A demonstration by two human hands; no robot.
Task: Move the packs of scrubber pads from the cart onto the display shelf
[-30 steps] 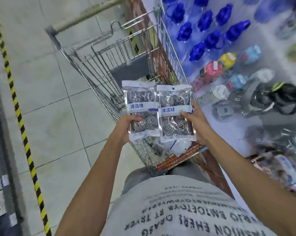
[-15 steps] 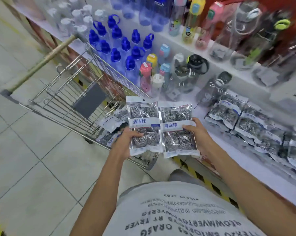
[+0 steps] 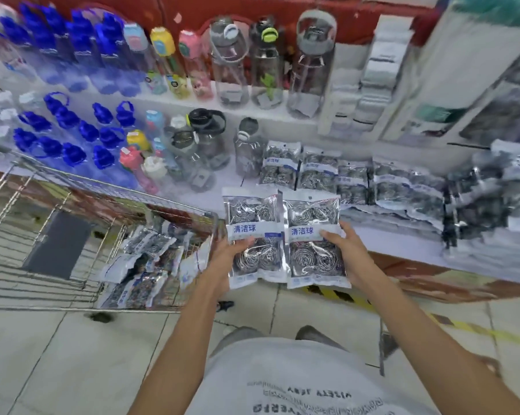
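I hold two clear packs of steel scrubber pads side by side in front of the shelf edge. My left hand (image 3: 222,259) grips the left pack (image 3: 252,211) from below, thumb on its front. My right hand (image 3: 347,253) grips the right pack (image 3: 312,211) at its right side. Several more packs (image 3: 145,265) lie in the wire cart (image 3: 19,277) at the left. A row of the same packs (image 3: 354,181) lies on the white display shelf (image 3: 381,235) just beyond my hands.
Water bottles with blue, pink and yellow caps (image 3: 82,136) fill the shelf's left part and the tier above. Large clear bottles (image 3: 264,61) and white boxes (image 3: 369,73) stand on the upper tier. Yellow-black tape (image 3: 336,295) marks the floor under the shelf.
My view has swung right from the cart to face the shelf. Both hands carried the two packs away from the cart, and they are now held in front of the shelf's row of packs.
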